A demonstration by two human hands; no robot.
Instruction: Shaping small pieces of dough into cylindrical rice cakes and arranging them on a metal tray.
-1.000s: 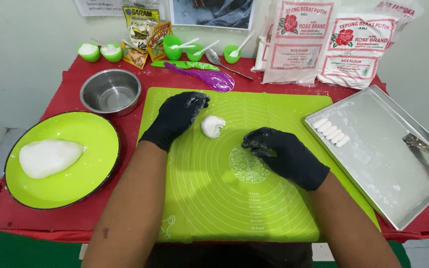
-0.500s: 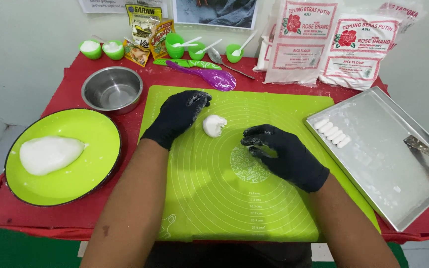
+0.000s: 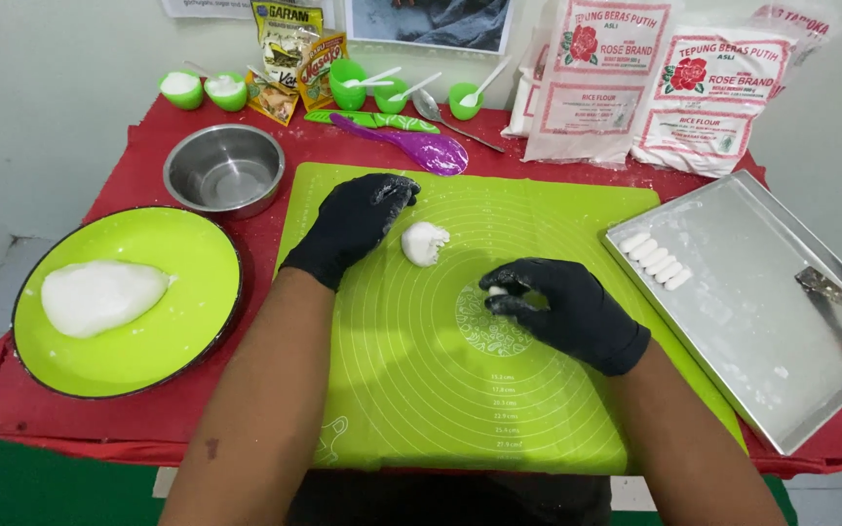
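Head view is showing the right hand [image 3: 562, 310] pinching a small dough piece [image 3: 496, 290] in closed fingertips, shaping in progress, while the left hand [image 3: 358, 219] is lying open just left of the dough lump [image 3: 424, 242]; next placement likely demands gentle handling.

A small white dough piece [image 3: 497, 291] sat pinched in the right grip [image 3: 562, 310]. A larger white lump [image 3: 424, 243] lay beside the left grip [image 3: 358, 219] on the green mat [image 3: 440, 390]
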